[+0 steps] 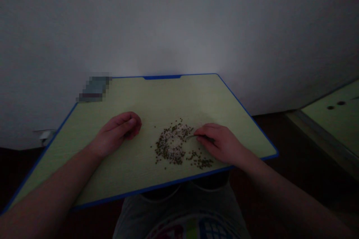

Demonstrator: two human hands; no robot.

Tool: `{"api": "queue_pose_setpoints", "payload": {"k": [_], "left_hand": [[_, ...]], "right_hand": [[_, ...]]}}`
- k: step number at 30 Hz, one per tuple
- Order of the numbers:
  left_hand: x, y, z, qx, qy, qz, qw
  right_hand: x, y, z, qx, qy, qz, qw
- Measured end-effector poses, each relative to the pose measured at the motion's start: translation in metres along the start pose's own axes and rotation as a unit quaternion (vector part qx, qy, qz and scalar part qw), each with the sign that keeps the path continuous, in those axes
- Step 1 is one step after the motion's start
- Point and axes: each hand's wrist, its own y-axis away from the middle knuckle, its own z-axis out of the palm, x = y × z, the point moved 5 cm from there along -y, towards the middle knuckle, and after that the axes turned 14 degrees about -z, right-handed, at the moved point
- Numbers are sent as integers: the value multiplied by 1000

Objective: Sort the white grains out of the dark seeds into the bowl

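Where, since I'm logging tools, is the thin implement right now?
In the head view, right of centre: the thin implement is in the right hand, its free end at the right side of the pale-and-dark grain pile.

Your view is dim, palest on the wall (179, 37), faintly shadowed beyond your right hand (220, 142), pixelated beyond your left hand (119, 132).

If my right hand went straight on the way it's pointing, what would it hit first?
Most likely the grain pile. Your right hand points at its right side, and the thin tool in your fingers seems to reach its edge. Height above the table is hard to judge.
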Motion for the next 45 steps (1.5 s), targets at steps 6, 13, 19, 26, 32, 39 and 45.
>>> {"api": "queue_pose_setpoints", "payload": {"k": [6, 13, 19, 26, 32, 39, 45], "left_hand": [[-1, -1, 0, -7, 10, 10, 1000], [3, 2, 1, 2, 8, 10, 1000], [0, 0, 0, 7, -4, 10, 1000], [1, 1, 0, 6, -5, 15, 1000], [3, 1, 1, 9, 3, 12, 1000], [2, 1, 0, 5, -1, 13, 1000], [5, 2, 1, 16, -34, 21, 999]], "right_hand": [[-1, 4, -4, -5, -12, -12, 1000], [-5, -2, 0, -5, -22, -37, 999], [-6, 2, -6, 5, -32, -42, 999], [-6, -7, 0, 4, -4, -43, 999], [-5, 1, -3, -17, -22, -70, 997], [-5, 5, -7, -6, -30, -58, 998], [-14, 2, 0, -22, -46, -60, 997]]}}
